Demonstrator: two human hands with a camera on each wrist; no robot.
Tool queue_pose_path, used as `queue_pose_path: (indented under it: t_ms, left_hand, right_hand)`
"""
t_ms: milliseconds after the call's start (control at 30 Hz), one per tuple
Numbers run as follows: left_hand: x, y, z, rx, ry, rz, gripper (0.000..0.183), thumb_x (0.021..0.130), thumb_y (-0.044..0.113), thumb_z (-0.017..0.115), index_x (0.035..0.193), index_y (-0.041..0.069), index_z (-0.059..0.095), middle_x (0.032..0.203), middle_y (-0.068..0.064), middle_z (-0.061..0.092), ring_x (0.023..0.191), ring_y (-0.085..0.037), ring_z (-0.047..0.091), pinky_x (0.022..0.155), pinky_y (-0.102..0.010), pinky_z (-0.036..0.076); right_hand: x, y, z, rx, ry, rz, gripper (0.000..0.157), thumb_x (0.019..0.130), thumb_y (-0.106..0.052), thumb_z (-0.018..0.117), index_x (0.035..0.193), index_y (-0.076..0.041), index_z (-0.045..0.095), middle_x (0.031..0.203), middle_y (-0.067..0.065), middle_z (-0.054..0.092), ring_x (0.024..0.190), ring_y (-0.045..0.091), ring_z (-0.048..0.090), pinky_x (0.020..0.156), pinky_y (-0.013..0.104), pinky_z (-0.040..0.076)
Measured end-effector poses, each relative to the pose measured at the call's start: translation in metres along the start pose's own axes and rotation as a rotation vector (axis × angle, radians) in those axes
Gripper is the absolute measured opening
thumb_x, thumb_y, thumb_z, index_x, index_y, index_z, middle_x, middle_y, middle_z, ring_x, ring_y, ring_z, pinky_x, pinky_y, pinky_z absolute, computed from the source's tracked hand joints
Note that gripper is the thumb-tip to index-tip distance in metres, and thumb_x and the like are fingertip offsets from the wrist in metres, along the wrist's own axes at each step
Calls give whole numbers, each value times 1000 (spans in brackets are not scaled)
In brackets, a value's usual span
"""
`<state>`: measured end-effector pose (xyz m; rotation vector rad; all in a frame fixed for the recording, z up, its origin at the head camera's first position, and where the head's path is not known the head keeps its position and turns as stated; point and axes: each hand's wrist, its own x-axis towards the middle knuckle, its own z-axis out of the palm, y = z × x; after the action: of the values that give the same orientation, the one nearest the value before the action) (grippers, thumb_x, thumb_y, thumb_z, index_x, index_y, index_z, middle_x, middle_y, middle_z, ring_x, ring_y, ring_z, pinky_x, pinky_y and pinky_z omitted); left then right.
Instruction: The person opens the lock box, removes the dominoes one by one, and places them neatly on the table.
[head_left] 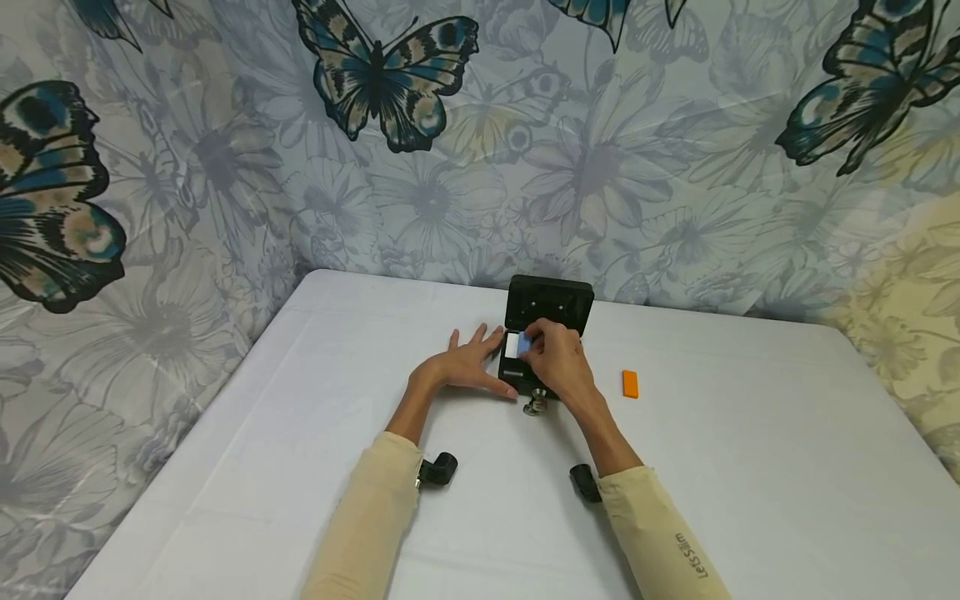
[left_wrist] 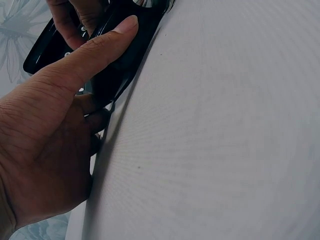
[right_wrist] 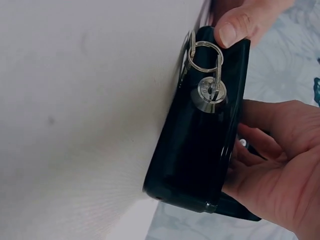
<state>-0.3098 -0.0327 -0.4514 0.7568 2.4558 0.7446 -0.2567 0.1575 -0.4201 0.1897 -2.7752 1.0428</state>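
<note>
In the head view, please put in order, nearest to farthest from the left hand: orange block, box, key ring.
1. Box: against the left hand, at its thumb.
2. Key ring: at the box's front.
3. Orange block: apart, right of the box.

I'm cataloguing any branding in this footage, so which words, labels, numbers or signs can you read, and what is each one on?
"LetsSlim": on the person's right sleeve, in dark letters; the capitals are hard to be sure of.
Any marks on the face of the lock are too small to read.
I can make out no lettering on the black box or the orange block.
</note>
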Motion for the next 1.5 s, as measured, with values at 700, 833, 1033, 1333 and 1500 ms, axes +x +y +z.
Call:
queue_pose_path:
  t_ms: [700,833,1033,1333,1500]
  left_hand:
    - [-3,-1,1,32,-3,-11,117,85,57,78,170,17,7,179,-4,1,167,-25,-10,131,-59,-16]
    - [-4,-2,0,21,5,-7,118,85,57,78,170,15,7,179,-5,2,166,-25,-10,131,-60,-17]
    - [-4,-2,-1,19,6,-6,118,85,55,79,170,16,7,179,-5,1,166,-25,-11,131,-59,-18]
    - [-2,1,-1,20,11,4,116,86,53,78,170,15,8,179,-5,3,167,-26,-9,131,-60,-17]
    - [-1,1,-1,21,13,14,115,86,53,78,170,13,8,179,-6,4,167,-27,-9,131,-61,-16]
  right_hand:
    - [1,2,-39,219,-91,85,42,90,0,77,131,0,66,102,22,75,80,21,74,73,31,62]
    - [2,3,-46,236,-115,93,43,91,-1,76,132,0,65,103,22,75,78,19,73,73,28,58]
    - [1,3,-54,219,-129,111,43,92,-3,75,133,0,64,104,21,74,86,25,72,76,27,51]
    - [0,8,-68,215,-136,133,43,93,-6,75,134,-2,64,102,16,71,88,23,69,81,29,51]
    - [-1,10,-73,229,-139,153,43,93,-5,73,135,-4,63,102,13,70,94,28,68,87,35,51]
